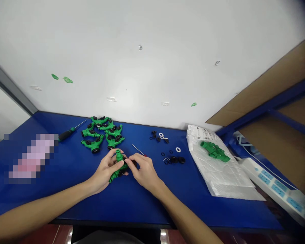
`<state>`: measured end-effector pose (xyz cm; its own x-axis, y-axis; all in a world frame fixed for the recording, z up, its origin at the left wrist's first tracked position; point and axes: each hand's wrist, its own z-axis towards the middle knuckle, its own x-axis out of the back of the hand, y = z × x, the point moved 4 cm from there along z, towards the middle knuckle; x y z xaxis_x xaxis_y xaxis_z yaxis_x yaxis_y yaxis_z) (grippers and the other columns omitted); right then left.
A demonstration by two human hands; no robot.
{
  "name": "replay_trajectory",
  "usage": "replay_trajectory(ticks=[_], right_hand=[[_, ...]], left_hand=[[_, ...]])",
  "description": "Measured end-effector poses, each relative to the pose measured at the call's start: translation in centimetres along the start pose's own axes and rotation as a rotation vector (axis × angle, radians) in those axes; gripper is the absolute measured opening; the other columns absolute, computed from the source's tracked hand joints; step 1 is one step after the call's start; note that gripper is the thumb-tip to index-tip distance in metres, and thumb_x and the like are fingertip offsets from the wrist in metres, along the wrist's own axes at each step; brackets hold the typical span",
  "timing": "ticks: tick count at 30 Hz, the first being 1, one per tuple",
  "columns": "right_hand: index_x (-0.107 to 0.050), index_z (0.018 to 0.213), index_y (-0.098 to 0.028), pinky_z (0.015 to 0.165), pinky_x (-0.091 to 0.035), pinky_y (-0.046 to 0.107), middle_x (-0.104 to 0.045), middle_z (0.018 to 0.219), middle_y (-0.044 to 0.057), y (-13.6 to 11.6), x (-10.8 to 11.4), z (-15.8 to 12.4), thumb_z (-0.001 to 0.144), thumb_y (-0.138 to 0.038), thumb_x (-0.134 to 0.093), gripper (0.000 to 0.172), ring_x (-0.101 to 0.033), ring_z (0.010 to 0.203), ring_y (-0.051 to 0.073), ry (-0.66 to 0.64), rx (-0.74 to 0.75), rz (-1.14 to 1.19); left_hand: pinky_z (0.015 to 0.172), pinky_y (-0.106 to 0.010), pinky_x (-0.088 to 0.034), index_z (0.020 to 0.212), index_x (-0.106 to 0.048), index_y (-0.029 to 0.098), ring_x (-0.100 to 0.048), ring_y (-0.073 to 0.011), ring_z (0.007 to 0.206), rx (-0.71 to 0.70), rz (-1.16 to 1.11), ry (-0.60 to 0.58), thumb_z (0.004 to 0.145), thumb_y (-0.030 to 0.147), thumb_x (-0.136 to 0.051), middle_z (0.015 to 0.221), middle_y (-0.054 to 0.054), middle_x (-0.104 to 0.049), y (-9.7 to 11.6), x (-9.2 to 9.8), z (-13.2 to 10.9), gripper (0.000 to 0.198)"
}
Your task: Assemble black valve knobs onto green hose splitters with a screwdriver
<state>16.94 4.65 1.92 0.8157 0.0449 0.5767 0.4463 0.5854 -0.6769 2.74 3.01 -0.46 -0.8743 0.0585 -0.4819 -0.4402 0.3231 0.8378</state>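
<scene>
My left hand (108, 166) grips a green Y-shaped hose splitter (119, 156), one ringed end pointing up and another toward me. My right hand (144, 169) meets it from the right, thumb and forefinger pinched at its side; whatever lies between those fingertips is too small to make out. Just beyond my right hand lies a thin screwdriver (138, 149) with a red part near the fingers. Behind my left hand sit several similar green hose splitters (93, 144) with black valve knobs and collars.
Black fittings (177, 159), dark O-rings and white washers (178, 149) lie scattered to the right. Green parts (215, 151) rest on a white plastic bag (228, 176), beside a power strip (277, 188). At left are a green-black screwdriver (66, 134) and a blurred pink item (35, 156). A white wall stands behind.
</scene>
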Motion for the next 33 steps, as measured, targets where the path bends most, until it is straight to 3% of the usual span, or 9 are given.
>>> replay_trajectory(ticks=[4, 10, 16, 24, 29, 33], right_hand=[[-0.064, 0.087, -0.018, 0.062, -0.05, 0.025, -0.067, 0.075, 0.003, -0.1, 0.1, 0.0, 0.09, -0.023, -0.058, 0.009, -0.062, 0.064, 0.014, -0.016, 0.033, 0.06], [-0.065, 0.079, -0.019, 0.06, -0.049, 0.026, -0.067, 0.071, 0.004, 0.0, -0.2, -0.1, 0.094, -0.023, -0.052, 0.02, -0.06, 0.061, 0.014, 0.002, 0.034, 0.015], [-0.065, 0.093, -0.019, 0.06, -0.051, 0.026, -0.068, 0.076, 0.004, -0.1, 0.3, 0.1, 0.089, -0.025, -0.058, 0.01, -0.061, 0.063, 0.015, -0.003, 0.044, 0.081], [-0.061, 0.075, -0.019, 0.056, -0.045, 0.025, -0.061, 0.065, 0.001, -0.1, -0.5, 0.0, 0.091, -0.02, -0.052, 0.019, -0.055, 0.056, 0.012, -0.012, -0.002, 0.031], [-0.063, 0.085, -0.019, 0.062, -0.046, 0.026, -0.065, 0.076, 0.003, 1.0, 2.2, 0.6, 0.091, -0.028, -0.058, 0.011, -0.059, 0.065, 0.015, -0.078, -0.043, -0.12], [-0.062, 0.086, -0.02, 0.062, -0.044, 0.028, -0.064, 0.085, 0.004, 4.5, 4.7, 0.5, 0.078, -0.028, -0.074, 0.016, -0.062, 0.072, 0.019, -0.245, -0.245, -0.479]], left_hand=[[0.068, -0.032, -0.059, 0.102, -0.056, 0.022, -0.063, -0.0155, 0.076, 0.002, -0.004, -0.007, 0.075, 0.028, -0.078, 0.096, -0.001, -0.063, 0.1, 0.0, 0.0, 0.035], [0.068, -0.032, -0.059, 0.101, -0.057, 0.023, -0.064, -0.0163, 0.079, 0.009, -0.017, 0.0, 0.075, 0.027, -0.078, 0.096, -0.001, -0.064, 0.0, 0.0, 0.0, 0.033], [0.067, -0.032, -0.059, 0.1, -0.059, 0.022, -0.064, -0.0164, 0.076, 0.014, -0.047, 0.009, 0.073, 0.026, -0.079, 0.094, -0.002, -0.064, 0.1, -0.1, 0.1, 0.034], [0.067, -0.032, -0.059, 0.101, -0.058, 0.022, -0.063, -0.0169, 0.079, 0.017, -0.018, 0.007, 0.074, 0.028, -0.079, 0.095, -0.001, -0.063, -0.1, 0.0, 0.0, 0.035], [0.068, -0.034, -0.06, 0.101, -0.058, 0.021, -0.062, -0.0174, 0.081, -0.009, -0.011, 0.006, 0.075, 0.026, -0.077, 0.093, -0.002, -0.063, 0.2, 0.1, 0.2, 0.033], [0.067, -0.034, -0.06, 0.1, -0.059, 0.021, -0.062, -0.0176, 0.081, -0.025, -0.029, 0.036, 0.075, 0.024, -0.077, 0.092, -0.002, -0.064, 0.7, 0.4, 0.5, 0.031]])
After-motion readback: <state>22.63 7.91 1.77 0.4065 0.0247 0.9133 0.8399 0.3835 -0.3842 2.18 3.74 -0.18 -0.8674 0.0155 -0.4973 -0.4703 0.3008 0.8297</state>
